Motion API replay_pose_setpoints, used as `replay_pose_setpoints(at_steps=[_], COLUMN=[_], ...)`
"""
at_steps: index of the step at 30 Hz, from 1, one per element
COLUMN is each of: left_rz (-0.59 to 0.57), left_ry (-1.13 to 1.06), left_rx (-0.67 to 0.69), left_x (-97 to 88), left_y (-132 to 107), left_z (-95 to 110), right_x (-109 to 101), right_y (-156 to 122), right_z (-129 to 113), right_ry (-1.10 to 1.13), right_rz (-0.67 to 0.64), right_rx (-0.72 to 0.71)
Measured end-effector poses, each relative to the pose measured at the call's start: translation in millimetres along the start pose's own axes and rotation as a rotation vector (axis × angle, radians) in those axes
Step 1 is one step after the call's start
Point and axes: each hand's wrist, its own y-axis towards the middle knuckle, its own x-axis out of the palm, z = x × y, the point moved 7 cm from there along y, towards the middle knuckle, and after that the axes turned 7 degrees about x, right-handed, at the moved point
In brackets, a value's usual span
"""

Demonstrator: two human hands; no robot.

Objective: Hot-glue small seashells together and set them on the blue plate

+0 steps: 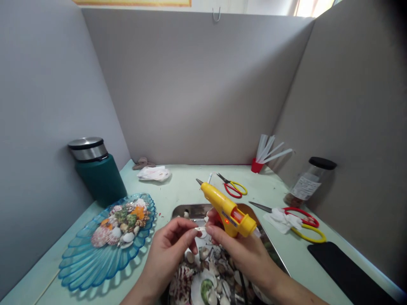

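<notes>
My right hand (241, 250) is wrapped round a yellow glue gun (219, 200), whose nozzle points up and to the left and whose small red light is lit. My left hand (168, 241) pinches a small, pale, narrow piece (200, 229), too small to name surely. The right thumb and fingertips meet the other end of that piece. Both hands are above a metal tray (278, 256) holding many shells (203, 271). To the left, a blue scalloped glass dish (95, 264) carries a cluster of shells, with orange and green pieces among them (127, 218).
A green bottle (100, 180) stands at the left wall. Behind the tray lie crumpled tissue (154, 173) and scissors (233, 187). To the right are a red cup of glue sticks (257, 166), larger scissors (307, 231) with tissue, a jar (305, 186) and a black phone-like slab (346, 271).
</notes>
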Motion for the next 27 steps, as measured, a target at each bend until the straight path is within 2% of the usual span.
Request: replay_pose_setpoints(at_steps=[7, 13, 15, 20, 24, 27], left_rz=[-0.022, 0.111, 0.152, 0.188, 0.206, 0.188], left_ry=[0.031, -0.003, -0.021, -0.017, 0.110, 0.317], left_rx=[0.021, 0.088, 0.082, 0.090, 0.139, 0.253], left_x=[1.9, -11.9, -16.9, -21.3, -25.1, -26.3], left_y=[0, 5, 7, 11, 9, 5], left_z=[4, 4, -1, -5, -3, 4], right_x=[2, -9, -14, -25, -19, -15], right_y=[1, -3, -6, -10, -13, -16], right_z=[2, -12, -17, -8, 0, -2], right_ry=[-0.070, -0.316, -0.412, -0.562, -0.687, -0.683], right_rz=[0.014, 0.044, 0.011, -0.017, -0.114, -0.137], right_rx=[-0.020, -0.077, -0.117, -0.161, -0.225, -0.262])
